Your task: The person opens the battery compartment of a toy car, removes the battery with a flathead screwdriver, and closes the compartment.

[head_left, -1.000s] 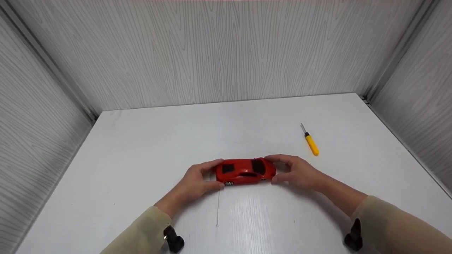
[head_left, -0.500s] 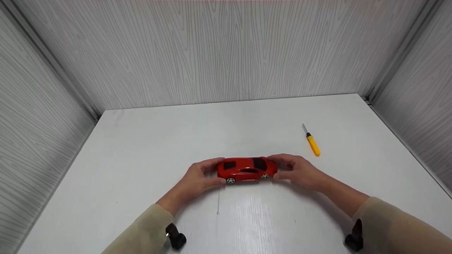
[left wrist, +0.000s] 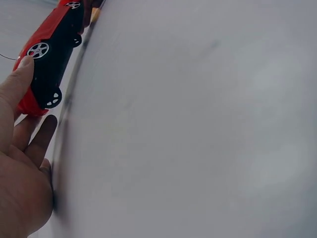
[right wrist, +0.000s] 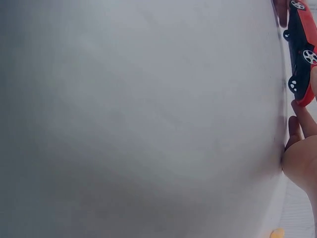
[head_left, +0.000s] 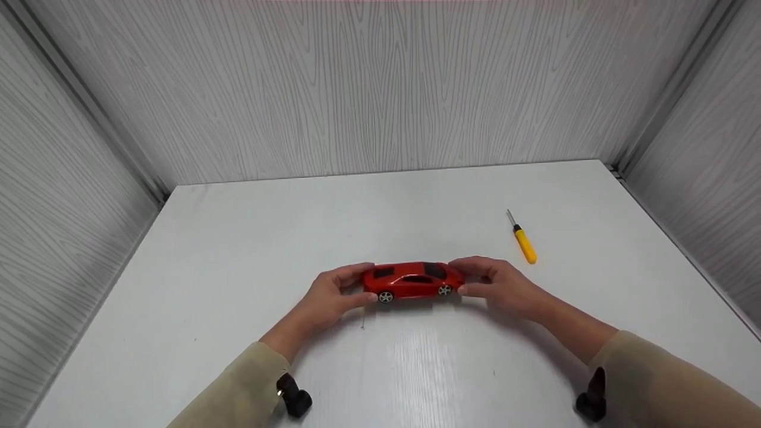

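A red toy car lies crosswise between both hands in the head view, its windows dark and its wheels silver. My left hand grips the rear end, with the thumb beside the near rear wheel. At the front end, my right hand holds the car between thumb and fingers. The left wrist view shows the car's black underside and several wheels, seemingly slightly off the table. A thin wire points toward me from the rear of the car. In the right wrist view, the right hand partly leaves the frame.
A screwdriver with a yellow handle lies on the white table, beyond the right hand. Grey wood-grain panels enclose the table at the back and both sides.
The car has rolled so that its near side and wheels show more fully. Its wire looks shorter in the head view. Both hands have risen slightly in the picture, still holding the ends.
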A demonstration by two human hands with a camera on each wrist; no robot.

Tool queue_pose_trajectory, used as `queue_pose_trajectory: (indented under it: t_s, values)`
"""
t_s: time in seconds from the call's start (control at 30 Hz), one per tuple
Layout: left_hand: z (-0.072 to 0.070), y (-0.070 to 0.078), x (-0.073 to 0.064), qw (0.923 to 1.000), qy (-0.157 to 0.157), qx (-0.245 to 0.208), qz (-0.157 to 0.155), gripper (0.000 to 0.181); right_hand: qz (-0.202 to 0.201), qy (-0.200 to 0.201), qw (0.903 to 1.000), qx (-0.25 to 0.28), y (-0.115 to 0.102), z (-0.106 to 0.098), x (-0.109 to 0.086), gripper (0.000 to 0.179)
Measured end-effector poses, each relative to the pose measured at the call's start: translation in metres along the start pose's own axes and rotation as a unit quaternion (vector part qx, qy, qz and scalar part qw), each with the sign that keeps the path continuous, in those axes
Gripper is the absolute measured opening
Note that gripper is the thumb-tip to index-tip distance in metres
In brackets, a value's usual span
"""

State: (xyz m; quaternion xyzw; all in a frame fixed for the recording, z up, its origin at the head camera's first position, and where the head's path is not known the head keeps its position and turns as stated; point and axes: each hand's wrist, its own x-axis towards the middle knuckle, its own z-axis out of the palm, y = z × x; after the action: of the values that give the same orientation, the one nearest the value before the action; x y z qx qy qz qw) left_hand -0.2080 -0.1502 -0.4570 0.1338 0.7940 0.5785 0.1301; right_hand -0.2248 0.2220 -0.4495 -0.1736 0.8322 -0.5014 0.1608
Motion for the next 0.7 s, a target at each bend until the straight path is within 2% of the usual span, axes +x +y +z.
queue_pose_trajectory:
  t_s: [0.17, 0.47, 0.7]
  values:
    - [-0.002, 0.0007, -0.0007, 0.9997, 0.005, -0.021, -0.011, 0.061, -0.011, 0.002, 0.9999, 0.01, -0.0011, -0.0005, 0.0024, 0.046]
    - [-0.0037, 0.0011, -0.0015, 0.9997, 0.019, -0.006, -0.013, 0.056, -0.019, 0.007, 0.9997, 0.013, -0.0038, 0.0004, 0.0042, 0.04]
    - [-0.0019, 0.0004, 0.0003, 0.9995, 0.027, -0.011, -0.011, 0.051, -0.016, 0.011, 0.9993, 0.033, -0.0023, -0.0004, 0.0048, 0.037]
